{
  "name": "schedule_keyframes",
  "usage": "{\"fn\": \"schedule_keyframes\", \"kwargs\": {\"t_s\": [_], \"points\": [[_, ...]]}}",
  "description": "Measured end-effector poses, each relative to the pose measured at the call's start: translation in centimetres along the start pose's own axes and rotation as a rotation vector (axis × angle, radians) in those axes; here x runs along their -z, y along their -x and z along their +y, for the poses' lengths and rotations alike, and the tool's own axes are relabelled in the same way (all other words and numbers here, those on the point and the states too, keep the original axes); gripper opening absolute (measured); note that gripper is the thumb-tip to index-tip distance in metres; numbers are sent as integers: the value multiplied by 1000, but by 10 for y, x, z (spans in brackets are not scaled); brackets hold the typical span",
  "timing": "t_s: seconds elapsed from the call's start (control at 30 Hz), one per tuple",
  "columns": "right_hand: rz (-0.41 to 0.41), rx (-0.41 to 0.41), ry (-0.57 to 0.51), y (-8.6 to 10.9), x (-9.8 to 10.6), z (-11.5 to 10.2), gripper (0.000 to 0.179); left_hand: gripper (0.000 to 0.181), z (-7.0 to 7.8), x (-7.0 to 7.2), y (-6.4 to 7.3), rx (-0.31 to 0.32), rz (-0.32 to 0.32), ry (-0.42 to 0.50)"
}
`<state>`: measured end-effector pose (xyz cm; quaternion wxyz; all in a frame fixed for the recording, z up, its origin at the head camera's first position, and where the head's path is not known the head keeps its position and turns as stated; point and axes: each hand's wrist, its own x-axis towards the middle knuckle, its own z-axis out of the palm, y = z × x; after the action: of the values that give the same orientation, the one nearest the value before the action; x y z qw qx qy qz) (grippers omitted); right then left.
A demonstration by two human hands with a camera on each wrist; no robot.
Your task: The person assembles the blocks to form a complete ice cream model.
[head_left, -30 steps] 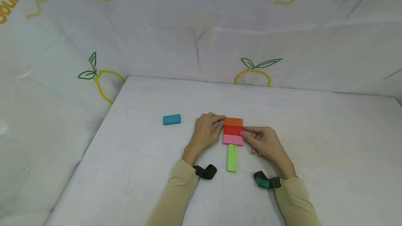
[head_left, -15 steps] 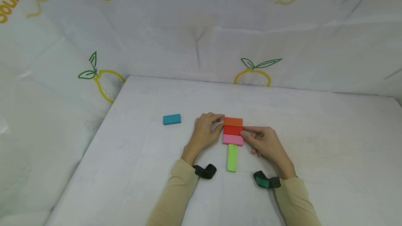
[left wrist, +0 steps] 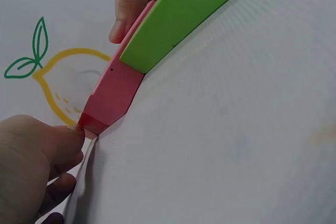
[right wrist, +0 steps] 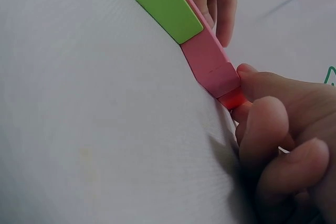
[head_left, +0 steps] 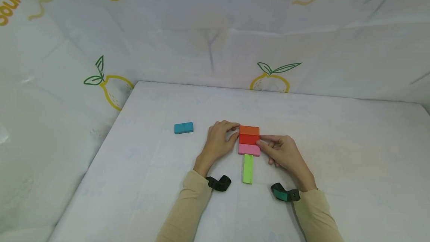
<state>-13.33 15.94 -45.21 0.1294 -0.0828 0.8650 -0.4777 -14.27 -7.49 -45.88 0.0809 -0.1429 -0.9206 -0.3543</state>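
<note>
An orange block (head_left: 249,130), a red block (head_left: 249,139) and a pink block (head_left: 249,149) lie flat against each other in a stack-like row. A lime green block (head_left: 248,169) stands lengthwise from the pink one's near side. At the row's left ends, my left hand (head_left: 218,143) touches with index fingertip by the orange block and thumb by the red. My right hand (head_left: 282,152) touches the right ends, its index finger straight and its thumb at the red block's near corner. Both wrist views show fingertips against the block ends; the orange block is hidden there.
A blue block (head_left: 183,127) lies apart to the left of my left hand on the white-covered table (head_left: 134,182). Behind the table's far edge hangs a white sheet (head_left: 188,47) with lemon prints. A black wrist camera (head_left: 219,183) sits on the left wrist, another on the right.
</note>
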Motion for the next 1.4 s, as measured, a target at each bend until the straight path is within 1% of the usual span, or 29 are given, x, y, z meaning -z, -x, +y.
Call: {"fn": "schedule_keyframes", "kwargs": {"t_s": [0.1,0.27,0.4,0.6,0.73,0.9,1.03,1.2,1.4], "points": [[-6,-5,-5,1,1,0,50,31,-1,6,0,23,-13,29],[-12,-13,-16,1,2,0,51,33,-5,22,-1,61,3,78],[-19,-15,-28,2,2,1,51,34,-10,34,0,59,17,100],[-23,-16,-42,2,3,1,50,34,-17,49,1,50,56,141],[-19,-15,-35,2,2,1,49,34,-21,56,3,61,76,148],[-21,-18,-34,2,2,0,49,34,-26,66,6,86,97,130],[-22,-19,-38,2,2,0,50,33,-31,72,8,136,97,103],[-23,-16,-40,1,2,0,49,35,-38,80,12,227,64,99],[-16,-2,-29,2,3,-1,48,37,-43,90,16,287,42,81]]}}
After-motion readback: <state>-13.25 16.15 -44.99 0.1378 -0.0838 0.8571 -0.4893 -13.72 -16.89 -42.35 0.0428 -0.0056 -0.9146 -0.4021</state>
